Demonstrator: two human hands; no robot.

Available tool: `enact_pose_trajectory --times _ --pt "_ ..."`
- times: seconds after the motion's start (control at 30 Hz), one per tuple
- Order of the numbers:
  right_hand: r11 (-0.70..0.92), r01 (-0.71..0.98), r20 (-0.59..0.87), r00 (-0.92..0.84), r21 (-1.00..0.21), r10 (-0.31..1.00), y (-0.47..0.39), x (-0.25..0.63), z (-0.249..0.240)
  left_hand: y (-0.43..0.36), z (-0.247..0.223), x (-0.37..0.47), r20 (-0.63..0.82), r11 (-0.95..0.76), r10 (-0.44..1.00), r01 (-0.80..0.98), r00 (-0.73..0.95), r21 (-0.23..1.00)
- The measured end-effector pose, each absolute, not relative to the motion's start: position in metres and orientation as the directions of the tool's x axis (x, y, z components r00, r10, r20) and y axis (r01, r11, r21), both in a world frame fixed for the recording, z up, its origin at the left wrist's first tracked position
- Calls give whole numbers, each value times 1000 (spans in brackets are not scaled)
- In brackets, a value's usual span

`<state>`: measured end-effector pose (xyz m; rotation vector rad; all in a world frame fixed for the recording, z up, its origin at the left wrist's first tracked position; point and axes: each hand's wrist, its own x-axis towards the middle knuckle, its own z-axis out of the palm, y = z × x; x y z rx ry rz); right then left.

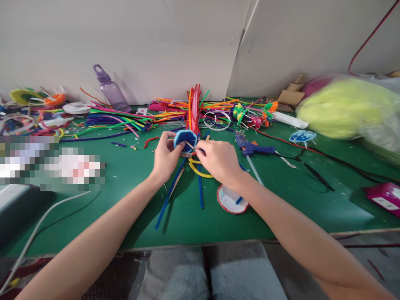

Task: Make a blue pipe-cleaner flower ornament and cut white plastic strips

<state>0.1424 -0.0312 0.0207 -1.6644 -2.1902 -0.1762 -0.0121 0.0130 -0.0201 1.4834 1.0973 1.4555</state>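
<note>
A small dark-blue round piece with a fuzzy light-blue rim, seemingly made of pipe cleaners, is gripped at its left side by my left hand. The thumb lies over its front. My right hand pinches a thin pale stick whose end reaches across the inside of the blue piece. Fingers hide the stick's other end. Below the hands lie blue pipe cleaners and a curved yellow one. A white disc with a red rim sits under my right forearm.
A blue glue gun lies right of my hands, with a cord trailing right. Bundled pipe cleaners and a purple bottle stand along the wall. A yellow-green bagged bundle and a magenta power socket are at right.
</note>
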Motion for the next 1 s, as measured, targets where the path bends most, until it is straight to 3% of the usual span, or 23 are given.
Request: enact_pose_trajectory --times 0.13,0.33,0.77,1.0 --pt "232 924 386 -102 -305 917 -21 152 20 12 -18 -11 350 -350 937 43 0 936" --pt "229 876 423 -32 -425 906 -13 158 19 9 -16 -9 408 -410 912 83 41 909" --pt "415 809 657 -46 -418 752 -18 154 15 4 -15 -9 536 -521 842 358 65 775" --pt "518 717 640 -132 -466 757 -24 144 11 2 -15 -7 517 -506 855 311 52 805"
